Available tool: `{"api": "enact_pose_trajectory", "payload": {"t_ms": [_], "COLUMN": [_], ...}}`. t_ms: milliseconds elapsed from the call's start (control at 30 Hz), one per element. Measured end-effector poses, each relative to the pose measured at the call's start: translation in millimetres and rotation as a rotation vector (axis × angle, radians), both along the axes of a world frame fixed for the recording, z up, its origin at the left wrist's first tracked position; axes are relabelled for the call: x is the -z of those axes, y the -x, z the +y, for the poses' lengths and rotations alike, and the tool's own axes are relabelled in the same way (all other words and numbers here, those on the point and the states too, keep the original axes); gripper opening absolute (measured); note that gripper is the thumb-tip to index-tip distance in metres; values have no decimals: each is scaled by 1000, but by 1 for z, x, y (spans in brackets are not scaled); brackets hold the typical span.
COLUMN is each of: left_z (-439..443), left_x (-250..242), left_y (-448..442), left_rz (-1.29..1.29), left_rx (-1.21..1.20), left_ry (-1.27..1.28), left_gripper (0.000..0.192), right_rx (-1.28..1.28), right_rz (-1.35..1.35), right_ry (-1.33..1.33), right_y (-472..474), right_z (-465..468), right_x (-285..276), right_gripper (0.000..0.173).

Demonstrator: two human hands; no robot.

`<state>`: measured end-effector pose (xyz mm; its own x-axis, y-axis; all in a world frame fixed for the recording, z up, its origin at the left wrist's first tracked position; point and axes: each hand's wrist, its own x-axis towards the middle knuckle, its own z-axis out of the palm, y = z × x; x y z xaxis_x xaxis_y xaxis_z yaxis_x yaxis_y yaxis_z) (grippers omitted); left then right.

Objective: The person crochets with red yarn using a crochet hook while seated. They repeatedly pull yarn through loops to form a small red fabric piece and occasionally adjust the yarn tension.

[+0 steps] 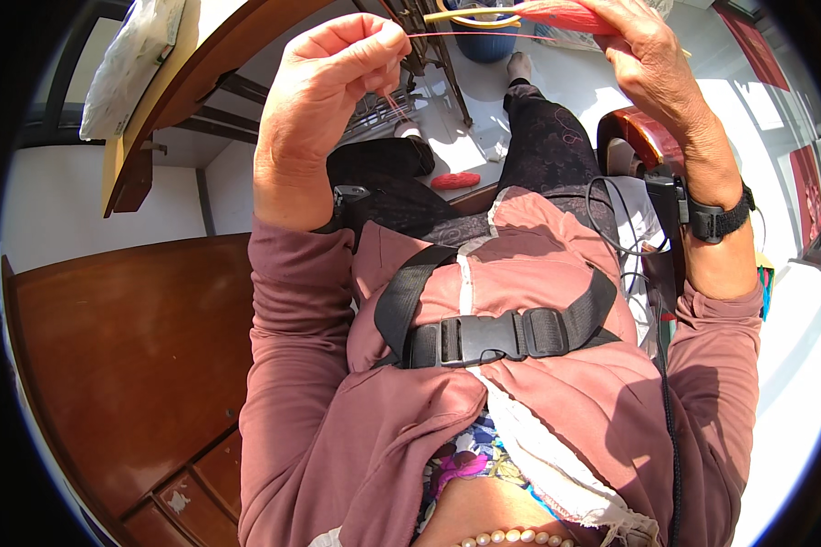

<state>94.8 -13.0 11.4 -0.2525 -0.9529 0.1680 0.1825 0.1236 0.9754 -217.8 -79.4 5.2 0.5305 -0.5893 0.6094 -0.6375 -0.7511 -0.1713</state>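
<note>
At the top of the head view, my left hand [345, 75] pinches a thin pink thread [479, 33] between thumb and fingers. The thread runs taut across towards my right hand [646, 61]. That hand grips a spindle-shaped bundle of pinkish-red thread [564, 15], wound around a pale stick [468, 13] that sticks out to the left. More strands [395, 108] hang below my left fingers. A second red bundle of thread [455, 180] lies low between my legs. A loose curl of pink thread [569, 130] rests on my dark trouser leg.
A blue bucket [486, 44] stands on the white floor ahead, beside a dark metal frame [451, 75]. A wooden table edge [167, 89] with a plastic bag [133, 68] is at upper left. A brown wooden panel [130, 355] is at left; a black cable [592, 212] loops at right.
</note>
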Motion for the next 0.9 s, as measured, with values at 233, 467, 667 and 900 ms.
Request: {"api": "enact_pose_trajectory", "payload": {"t_ms": [233,467,667,900], "left_z": [-4,-2,-3,-2], "left_x": [11,52,37,9], "left_y": [2,24,14,-2], "left_rz": [33,-123,-55,91], "left_rx": [-64,12,-39,-52], "left_ry": [-78,-332,-233,-56], "left_gripper": [16,15,16,17], "right_rx": [62,-491,-454,-98], "right_rz": [-379,-1534,-1145,-34], "right_ry": [-141,-673,-765,-138], "right_y": [3,-7,1,-3], "right_z": [2,-3,4,6], "right_x": [-23,-41,-36,-12], "right_gripper": [30,20,24,42]}}
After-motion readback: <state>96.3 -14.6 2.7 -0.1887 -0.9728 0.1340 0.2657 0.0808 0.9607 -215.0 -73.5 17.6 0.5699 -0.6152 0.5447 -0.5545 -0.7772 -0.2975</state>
